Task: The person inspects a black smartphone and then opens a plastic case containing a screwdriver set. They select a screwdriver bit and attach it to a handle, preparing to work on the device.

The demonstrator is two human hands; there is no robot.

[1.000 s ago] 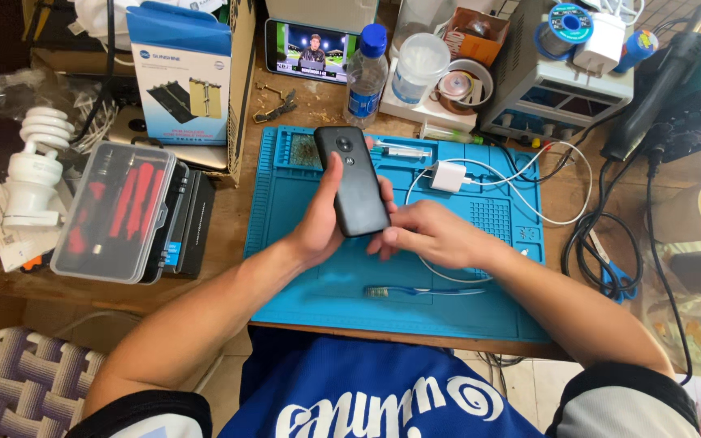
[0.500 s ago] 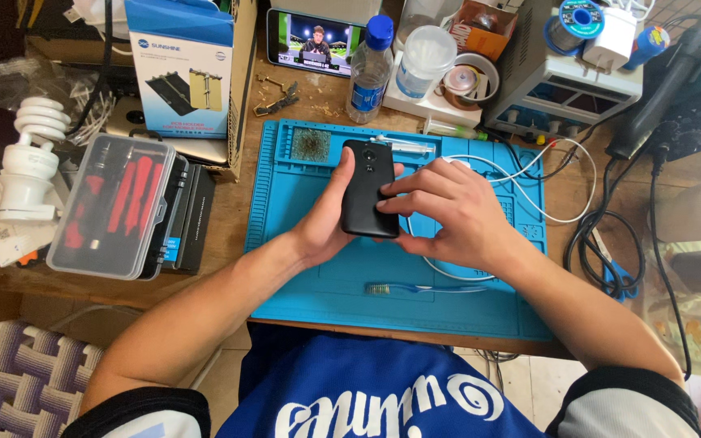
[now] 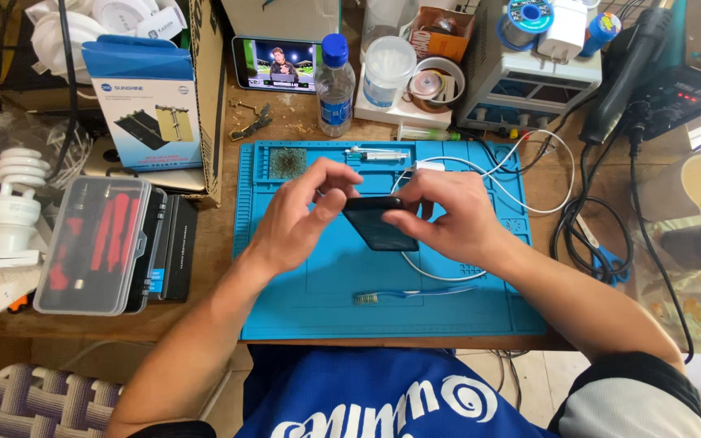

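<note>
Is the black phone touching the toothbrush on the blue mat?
Apart. The head view shows bare blue mat between the black phone and the toothbrush.

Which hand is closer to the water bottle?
Left. The left hand is just below the water bottle, a little to its left on the blue mat. The right hand is farther off to the bottle's right, holding the black phone.

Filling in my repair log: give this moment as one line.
left hand: touching black phone | right hand: gripping black phone | under: blue work mat | near: toothbrush, white cable
</note>
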